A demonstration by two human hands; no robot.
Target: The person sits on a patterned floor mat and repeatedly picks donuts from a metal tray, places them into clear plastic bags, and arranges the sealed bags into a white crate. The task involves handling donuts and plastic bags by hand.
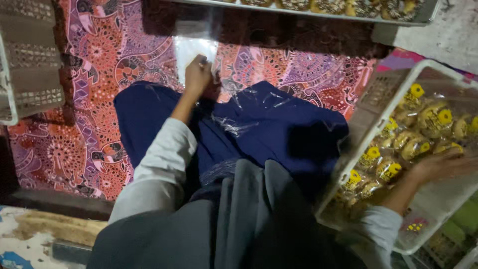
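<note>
My left hand point(198, 74) reaches forward past my dark blue lap, fingers closed on the edge of a clear plastic bag point(193, 49) that lies on the patterned cloth. More clear plastic point(234, 123) is draped over my lap. My right hand point(439, 167) is blurred and hovers over wrapped buns with yellow stickers point(423, 124) inside a white plastic basket point(348, 164) at my right. Whether it grips a bun is unclear.
A red and purple patterned cloth point(99, 99) covers the floor. A tray of baked goods point(328, 6) runs along the top edge. A white latticed basket point(30, 60) stands at the left. Bare worn floor point(45, 229) shows at the lower left.
</note>
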